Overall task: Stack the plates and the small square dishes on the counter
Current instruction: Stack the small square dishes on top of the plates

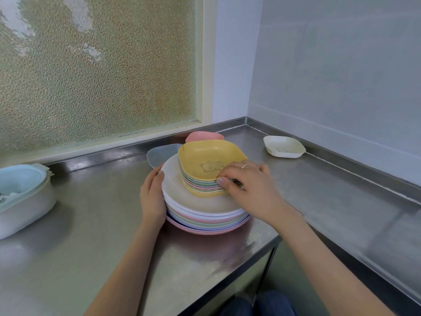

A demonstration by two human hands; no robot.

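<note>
Gripping bear-printed square dishes (pixel 206 176), right hand (pixel 247 187); left hand (pixel 152 197) spread flat against plates (pixel 205 213).

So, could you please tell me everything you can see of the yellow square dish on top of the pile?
The yellow square dish is shallow, with rounded corners and a matte, plastic-looking finish, and a bear outline is drawn inside. It sits upright on top of a nested stack of small square dishes, which rests on the round plates. The right hand grips that stack's near edge, fingers at the yellow rim.
</note>
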